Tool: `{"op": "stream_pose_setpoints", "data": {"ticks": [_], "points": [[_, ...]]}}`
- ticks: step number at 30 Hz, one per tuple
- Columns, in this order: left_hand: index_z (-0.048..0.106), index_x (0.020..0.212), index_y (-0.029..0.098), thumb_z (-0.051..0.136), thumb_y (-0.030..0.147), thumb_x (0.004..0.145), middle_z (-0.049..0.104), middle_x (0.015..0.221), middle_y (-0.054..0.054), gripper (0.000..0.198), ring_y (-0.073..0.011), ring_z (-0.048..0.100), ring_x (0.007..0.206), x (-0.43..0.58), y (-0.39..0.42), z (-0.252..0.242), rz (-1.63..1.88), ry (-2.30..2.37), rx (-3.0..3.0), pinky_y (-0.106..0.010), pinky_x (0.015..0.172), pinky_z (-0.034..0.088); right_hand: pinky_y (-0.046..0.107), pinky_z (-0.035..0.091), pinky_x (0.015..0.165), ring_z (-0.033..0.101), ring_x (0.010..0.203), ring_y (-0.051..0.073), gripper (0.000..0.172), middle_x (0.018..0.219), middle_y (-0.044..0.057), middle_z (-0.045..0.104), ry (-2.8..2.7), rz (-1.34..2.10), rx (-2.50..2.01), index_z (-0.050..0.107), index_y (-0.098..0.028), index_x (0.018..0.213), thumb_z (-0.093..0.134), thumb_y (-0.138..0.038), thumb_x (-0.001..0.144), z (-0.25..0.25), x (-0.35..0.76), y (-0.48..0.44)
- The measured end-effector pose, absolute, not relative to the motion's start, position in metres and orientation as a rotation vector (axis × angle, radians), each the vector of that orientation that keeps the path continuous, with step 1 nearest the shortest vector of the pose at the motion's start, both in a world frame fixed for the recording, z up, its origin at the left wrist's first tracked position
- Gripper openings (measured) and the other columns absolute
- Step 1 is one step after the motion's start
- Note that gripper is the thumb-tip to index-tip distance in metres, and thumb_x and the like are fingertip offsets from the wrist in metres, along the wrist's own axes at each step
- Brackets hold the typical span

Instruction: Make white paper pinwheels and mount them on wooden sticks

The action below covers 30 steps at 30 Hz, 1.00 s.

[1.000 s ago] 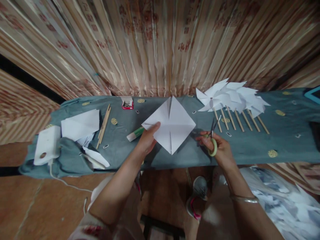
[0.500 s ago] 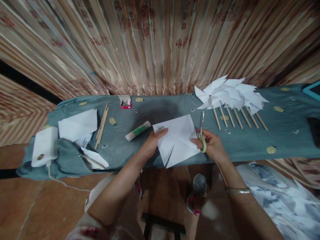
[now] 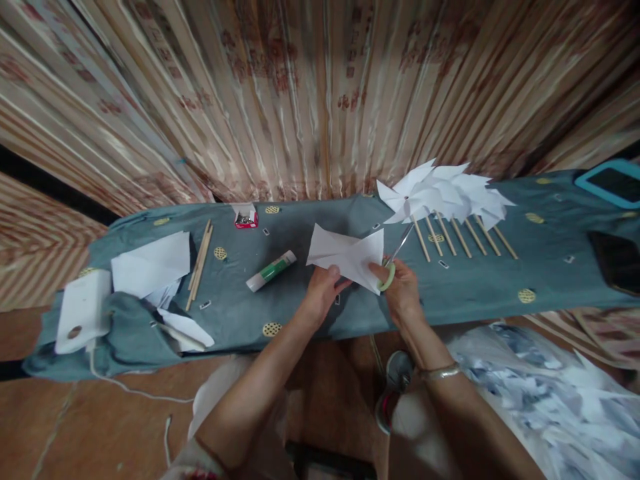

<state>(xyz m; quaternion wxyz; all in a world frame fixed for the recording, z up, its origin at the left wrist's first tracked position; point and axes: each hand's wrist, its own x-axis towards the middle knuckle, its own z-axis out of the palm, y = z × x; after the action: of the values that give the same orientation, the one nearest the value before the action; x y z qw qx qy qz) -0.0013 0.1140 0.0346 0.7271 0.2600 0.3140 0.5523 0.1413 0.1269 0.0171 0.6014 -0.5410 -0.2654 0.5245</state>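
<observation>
A white sheet of paper [image 3: 345,250] is held over the cloth, bent with its edges lifting. My left hand [image 3: 319,293] grips its lower edge, thumb on top. My right hand [image 3: 404,290] is closed round the green-handled scissors [image 3: 388,276], whose metal blades point away to the upper right. The thumb of that hand also presses the paper's right corner. A green and white glue stick [image 3: 273,270] lies left of the sheet. Beyond my right hand, several white paper pinwheels [image 3: 440,193] on wooden sticks lie overlapping in a row.
On the left of the cloth-covered table [image 3: 240,313] are wooden sticks [image 3: 200,263], paper sheets [image 3: 150,263] and a white power device [image 3: 84,310]. A red box of pins [image 3: 246,219] stands farther back. To the right lie a blue-framed tablet [image 3: 613,183] and a dark phone [image 3: 617,260]. A plastic bag [image 3: 545,393] holds paper.
Both hands have moved away from me with the paper, which has turned and bent, so its slit no longer shows. The scissors have tilted to the right. The view has shifted slightly.
</observation>
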Motion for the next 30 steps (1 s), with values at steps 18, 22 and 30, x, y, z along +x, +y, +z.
{"op": "stream_pose_setpoints", "data": {"ticks": [18, 22, 30], "points": [[0.068, 0.092, 0.015, 0.081, 0.023, 0.056, 0.074, 0.102, -0.010, 0.039, -0.0268, 0.068, 0.100, 0.008, 0.127, 0.025, 1.463, 1.071, 0.595, -0.042, 0.096, 0.049, 0.027, 0.045, 0.055, 0.053, 0.055, 0.011, 0.043, 0.065, -0.006, 0.061, -0.758, 1.190, -1.262, 0.059, -0.021, 0.080, 0.085, -0.038, 0.051, 0.018, 0.126, 0.129], [0.068, 0.091, 0.015, 0.077, 0.021, 0.056, 0.074, 0.097, -0.009, 0.036, -0.0262, 0.068, 0.095, 0.002, 0.132, 0.020, 1.484, 1.177, 0.642, -0.041, 0.092, 0.051, 0.028, 0.046, 0.055, 0.052, 0.055, 0.012, 0.040, 0.063, -0.006, 0.060, -0.831, 1.196, -1.275, 0.060, -0.021, 0.078, 0.085, -0.040, 0.052, 0.022, 0.126, 0.126], [0.068, 0.098, 0.016, 0.071, 0.020, 0.059, 0.074, 0.089, -0.006, 0.039, -0.0268, 0.068, 0.093, -0.009, 0.138, 0.018, 1.500, 1.252, 0.790, -0.040, 0.087, 0.053, 0.028, 0.047, 0.059, 0.056, 0.061, 0.013, 0.044, 0.068, -0.003, 0.065, -0.904, 1.186, -1.292, 0.064, -0.020, 0.078, 0.088, -0.044, 0.049, 0.022, 0.126, 0.121]]}}
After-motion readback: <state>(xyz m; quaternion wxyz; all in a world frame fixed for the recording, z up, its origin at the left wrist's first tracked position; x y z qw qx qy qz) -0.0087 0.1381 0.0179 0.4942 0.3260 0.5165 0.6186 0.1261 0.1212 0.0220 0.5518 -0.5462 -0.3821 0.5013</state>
